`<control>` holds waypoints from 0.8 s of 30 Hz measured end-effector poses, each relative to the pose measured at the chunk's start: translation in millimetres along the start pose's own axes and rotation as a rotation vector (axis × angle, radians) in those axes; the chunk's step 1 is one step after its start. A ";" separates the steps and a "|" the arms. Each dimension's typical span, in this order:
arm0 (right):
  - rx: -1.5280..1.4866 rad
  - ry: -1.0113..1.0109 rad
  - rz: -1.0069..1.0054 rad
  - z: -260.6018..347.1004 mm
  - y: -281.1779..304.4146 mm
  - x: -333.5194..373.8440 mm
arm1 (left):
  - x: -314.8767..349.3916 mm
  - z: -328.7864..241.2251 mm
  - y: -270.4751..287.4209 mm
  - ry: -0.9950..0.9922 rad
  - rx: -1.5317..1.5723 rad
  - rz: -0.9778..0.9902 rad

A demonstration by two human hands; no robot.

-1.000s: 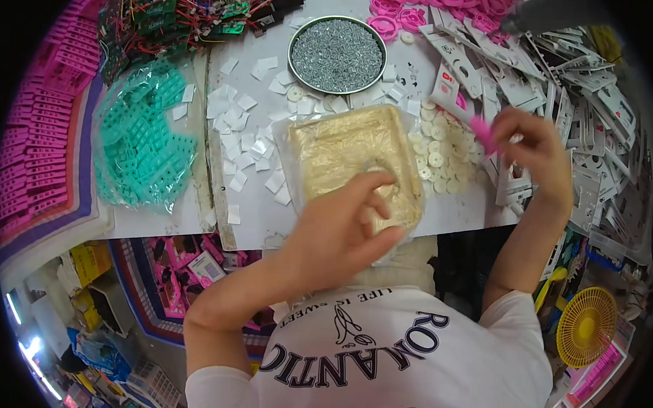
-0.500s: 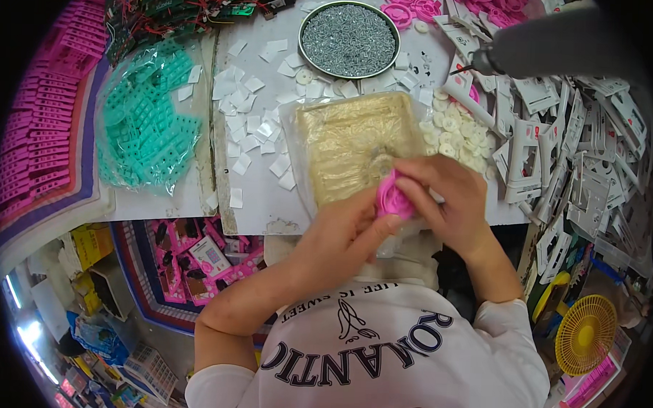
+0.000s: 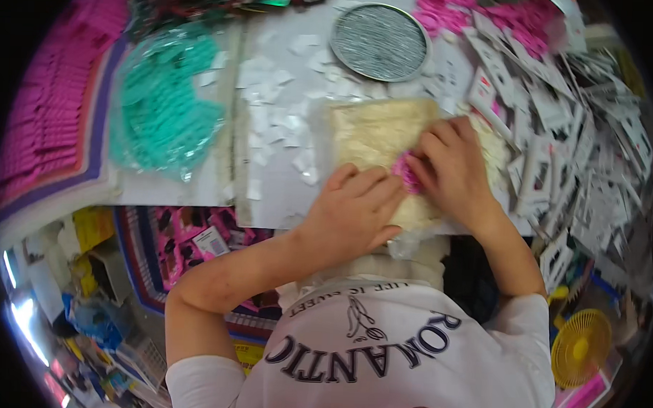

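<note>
Both hands have carried the pink piece farther onto the tan pad since half a second ago, and a grey power tool that hung at upper right has left the view. White tabletop spreads beneath everything. Along its right side lies a big jumble of white panels; opposite, at far left, magenta parts are piled in rows. Just inboard of those sits a clear bag of teal parts. Next comes the pad, wrapped in clear plastic, near the table's front edge. Over it, the left hand has bent fingers and a thumb held apart; blur hides whether it grips. The right hand pinches the pink piece, which is over the pad's right half. Beyond the pad stands a round tin of small metal pieces, with white squares scattered to its left
</note>
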State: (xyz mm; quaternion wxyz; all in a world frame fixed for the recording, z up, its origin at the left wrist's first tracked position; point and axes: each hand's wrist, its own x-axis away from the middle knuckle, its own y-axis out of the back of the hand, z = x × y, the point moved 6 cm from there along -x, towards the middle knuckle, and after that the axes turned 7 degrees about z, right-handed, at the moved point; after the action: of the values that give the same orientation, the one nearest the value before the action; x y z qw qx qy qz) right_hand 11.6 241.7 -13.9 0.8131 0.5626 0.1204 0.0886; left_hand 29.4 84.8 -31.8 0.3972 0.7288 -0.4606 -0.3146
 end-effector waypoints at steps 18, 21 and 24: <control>-0.156 -0.045 0.010 21.7 7.2 14.0 | 156.6 448.5 367.1 1.128 -0.470 -0.721; -0.145 -0.091 0.005 15.3 10.2 14.0 | 96.7 455.7 399.9 1.046 -0.652 -0.841; -0.136 -0.109 0.019 15.5 12.7 16.6 | 64.2 451.4 442.9 1.096 -0.704 -0.907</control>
State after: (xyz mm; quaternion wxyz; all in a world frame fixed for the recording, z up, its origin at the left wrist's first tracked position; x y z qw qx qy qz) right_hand 31.9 237.0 1.6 0.8539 0.5112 0.0641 0.0736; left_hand -505.2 -220.1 127.4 0.6074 0.7281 0.2690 -0.1691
